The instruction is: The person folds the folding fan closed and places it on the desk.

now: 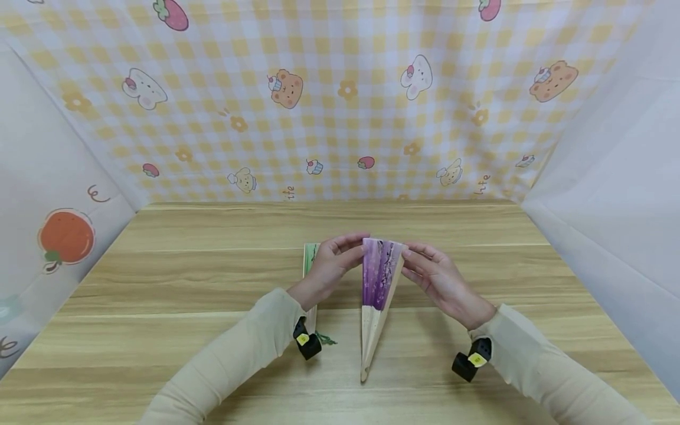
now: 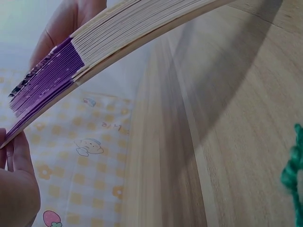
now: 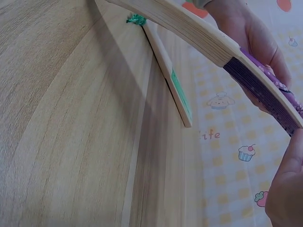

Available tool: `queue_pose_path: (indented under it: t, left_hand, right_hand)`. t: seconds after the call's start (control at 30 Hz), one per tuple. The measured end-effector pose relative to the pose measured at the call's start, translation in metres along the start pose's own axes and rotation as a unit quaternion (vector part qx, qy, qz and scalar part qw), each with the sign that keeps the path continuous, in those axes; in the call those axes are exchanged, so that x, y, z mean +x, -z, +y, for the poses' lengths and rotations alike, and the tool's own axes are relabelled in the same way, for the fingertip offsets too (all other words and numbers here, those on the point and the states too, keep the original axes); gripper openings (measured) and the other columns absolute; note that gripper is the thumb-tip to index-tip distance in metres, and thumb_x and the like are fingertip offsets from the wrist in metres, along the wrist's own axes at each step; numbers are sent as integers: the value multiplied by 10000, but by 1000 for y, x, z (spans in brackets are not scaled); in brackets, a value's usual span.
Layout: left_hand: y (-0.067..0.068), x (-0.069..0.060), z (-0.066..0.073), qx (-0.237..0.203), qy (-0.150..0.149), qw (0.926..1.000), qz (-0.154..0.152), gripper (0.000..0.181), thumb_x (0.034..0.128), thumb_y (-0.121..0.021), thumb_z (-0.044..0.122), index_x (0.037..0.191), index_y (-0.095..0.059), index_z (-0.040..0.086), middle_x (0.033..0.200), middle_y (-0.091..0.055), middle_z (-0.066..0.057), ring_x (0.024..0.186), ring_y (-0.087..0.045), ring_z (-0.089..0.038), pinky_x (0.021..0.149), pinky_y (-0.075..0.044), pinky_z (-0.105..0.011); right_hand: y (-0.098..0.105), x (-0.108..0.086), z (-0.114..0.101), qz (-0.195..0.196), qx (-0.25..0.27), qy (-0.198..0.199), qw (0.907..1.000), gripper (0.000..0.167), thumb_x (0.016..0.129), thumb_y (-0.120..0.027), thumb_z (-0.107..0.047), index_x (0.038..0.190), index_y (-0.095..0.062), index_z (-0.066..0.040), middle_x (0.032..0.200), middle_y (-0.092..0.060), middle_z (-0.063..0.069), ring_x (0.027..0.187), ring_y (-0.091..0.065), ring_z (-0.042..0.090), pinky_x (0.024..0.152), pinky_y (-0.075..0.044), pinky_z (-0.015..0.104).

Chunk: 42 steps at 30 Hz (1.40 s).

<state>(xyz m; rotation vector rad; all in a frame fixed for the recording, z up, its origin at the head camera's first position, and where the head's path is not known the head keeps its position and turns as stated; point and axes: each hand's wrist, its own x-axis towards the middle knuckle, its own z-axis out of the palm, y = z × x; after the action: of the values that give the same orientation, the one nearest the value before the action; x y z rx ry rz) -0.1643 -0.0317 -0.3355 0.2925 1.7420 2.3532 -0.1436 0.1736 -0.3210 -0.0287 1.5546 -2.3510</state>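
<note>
A purple folding fan [image 1: 378, 277] with pale wooden ribs is spread a little between both hands, its narrow pivot end pointing toward me. My left hand [image 1: 333, 264] pinches the fan's upper left edge between thumb and fingers. On the other side, my right hand [image 1: 437, 278] pinches the upper right edge. Both wrist views show the fan's stacked ribs [image 2: 142, 23] held above the table, casting a shadow. A green folding fan [image 3: 177, 94], closed, lies on the table to the left, partly covered by my left hand and wrist in the head view.
The wooden table [image 1: 186, 283] reaches back to a yellow checked cloth [image 1: 329, 118] with cartoon prints. White cloth hangs along both sides. A green tassel [image 1: 325, 339] hangs from the green fan's near end. Each wrist carries a small black camera [image 1: 308, 342].
</note>
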Motion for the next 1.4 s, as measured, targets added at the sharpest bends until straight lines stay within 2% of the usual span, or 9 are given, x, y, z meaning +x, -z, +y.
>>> queue_pose_path:
  t: [0.4, 0.97, 1.2, 1.4]
  left_hand:
    - [-2, 0, -1, -158, 16, 9998, -76, 317, 844, -553, -5, 1154, -515, -58, 979, -587, -63, 872, -581, -139, 851, -468, -307]
    - [-7, 1, -3, -259, 147, 9994, 201, 312, 839, -564, -8, 1146, -534, -47, 985, -579, -66, 867, -580, -136, 836, -476, -291]
    - [-10, 1, -4, -377, 144, 9989, 218, 309, 835, -564, -22, 1141, -535, -58, 965, -598, -55, 866, -590, -135, 830, -478, -293]
    - [-11, 1, -4, -420, 193, 9988, 168, 327, 836, -560, -29, 1157, -516, -75, 968, -596, -48, 882, -586, -134, 837, -473, -291]
  right_hand:
    - [-3, 0, 1, -303, -10, 111, 9995, 83, 881, -535, -77, 867, -599, -129, 867, -598, -11, 782, -575, 85, 750, -492, 188]
    - [-7, 0, 2, -773, 215, 206, 9966, 143, 897, -501, -67, 841, -623, -116, 853, -596, -8, 762, -572, 86, 728, -499, 191]
    - [-9, 2, 3, -759, 140, 258, 9967, 161, 901, -495, -69, 833, -630, -125, 834, -604, -19, 757, -570, 79, 727, -501, 198]
    - [-10, 2, 4, -615, -135, 276, 9976, 165, 906, -492, -81, 834, -624, -148, 862, -597, -35, 796, -564, 76, 752, -497, 216]
